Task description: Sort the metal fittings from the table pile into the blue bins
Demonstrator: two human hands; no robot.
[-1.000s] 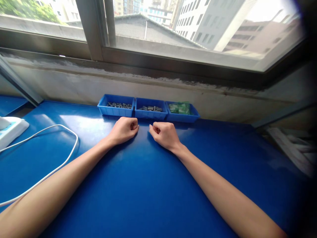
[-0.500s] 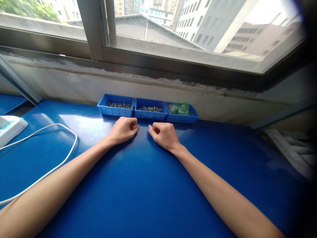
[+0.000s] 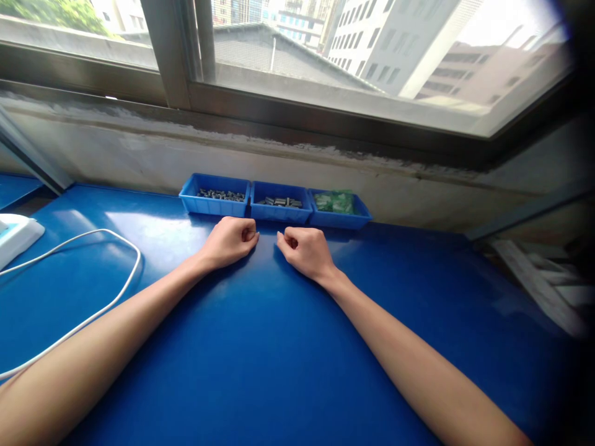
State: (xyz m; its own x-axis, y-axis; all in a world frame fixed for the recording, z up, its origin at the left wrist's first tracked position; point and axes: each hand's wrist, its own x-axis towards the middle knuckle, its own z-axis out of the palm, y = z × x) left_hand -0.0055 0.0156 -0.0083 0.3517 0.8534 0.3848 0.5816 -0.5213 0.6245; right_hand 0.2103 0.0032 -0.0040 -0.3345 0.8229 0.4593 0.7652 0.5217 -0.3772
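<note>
My left hand [image 3: 230, 243] rests on the blue tabletop [image 3: 260, 347], curled into a loose fist with nothing showing in it. A short gap to the right, my right hand [image 3: 307, 251] lies in a similar fist, its curled fingers facing the left one. Just beyond the hands, three blue bins stand in a row. The left bin [image 3: 216, 206] holds small grey metal parts [image 3: 220, 195]. In the middle bin [image 3: 281, 214] are short metal rod-like pieces [image 3: 283, 202]. Green plastic packets [image 3: 341, 202] fill the right bin [image 3: 339, 220]. Neither hand touches a bin.
A white cable [image 3: 134, 266] loops over the table at left, passing by my left forearm, near a white power strip [image 3: 21, 238]. Behind the bins rise a wall [image 3: 139, 155] and a framed window. Pale boards [image 3: 534, 279] lie beyond the right edge.
The view has shifted very slightly, so everything sits a little further left and up. Both hands keep their fists and place on the table.
</note>
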